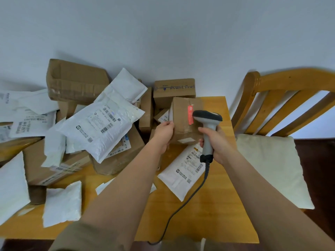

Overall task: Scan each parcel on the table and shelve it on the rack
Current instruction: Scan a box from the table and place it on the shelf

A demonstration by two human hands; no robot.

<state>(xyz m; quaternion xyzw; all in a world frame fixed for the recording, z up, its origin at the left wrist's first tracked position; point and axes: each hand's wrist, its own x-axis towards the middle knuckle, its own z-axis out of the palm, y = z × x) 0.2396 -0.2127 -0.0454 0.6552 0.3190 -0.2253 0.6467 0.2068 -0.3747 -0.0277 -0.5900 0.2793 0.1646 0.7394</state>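
Scanning a small cardboard box [183,122], standing at the far right end of the wooden table [213,218] and tipped so one face meets the reader. Steadying it with the left hand [163,134]: fingers curled round the box's near-left edge, thumb lying along the side, apparently to keep the box from sliding or turning under the beam. Gripping the grey barcode scanner [207,131] in the right hand [215,144], fingers wrapped fully round the handle, head aimed at the box from just to its right. Throwing a red glow [190,115] onto the box's facing side, beside the tape seam, probably hunting for the code; whether a label sits under that glow cannot be told. Trailing a dark cable [186,201] from the scanner's base back toward the near edge of the table. Resting just in front of the box, a white mailer [183,171], label up. Piling up left of the box, more mailers and cartons, among them a large white mailer [101,124], likely awaiting their turn. Standing right of the box, a wooden chair [282,98] with a pale cushion. No rack showing anywhere.
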